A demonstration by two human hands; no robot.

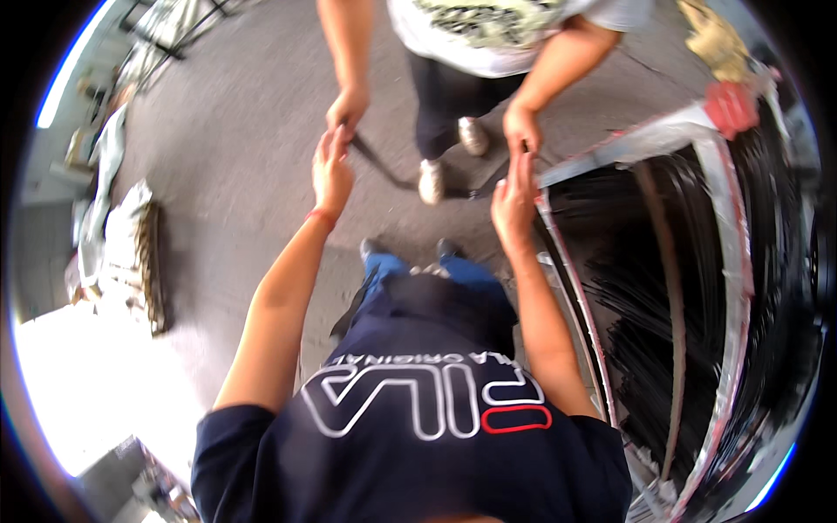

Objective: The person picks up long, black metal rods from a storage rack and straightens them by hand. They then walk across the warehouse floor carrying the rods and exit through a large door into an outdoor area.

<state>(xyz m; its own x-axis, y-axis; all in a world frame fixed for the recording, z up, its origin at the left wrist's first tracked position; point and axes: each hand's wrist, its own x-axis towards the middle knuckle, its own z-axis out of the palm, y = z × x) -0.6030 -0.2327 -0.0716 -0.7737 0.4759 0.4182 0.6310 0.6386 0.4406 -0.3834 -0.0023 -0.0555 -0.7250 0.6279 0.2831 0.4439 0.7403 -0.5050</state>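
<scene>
Dark and blurred, one strap (379,164) is seen sagging between two co-worker's hands (348,106). It appears lifted; no fastening is visible, and what is left cannot be told. Beside them, the left hand (332,185) and right hand (513,209) are raised, fingers nearly straight; whether strap ends are gripped cannot be told. Two pale shoes (431,181) are counted, and one taped frame (737,261).
</scene>
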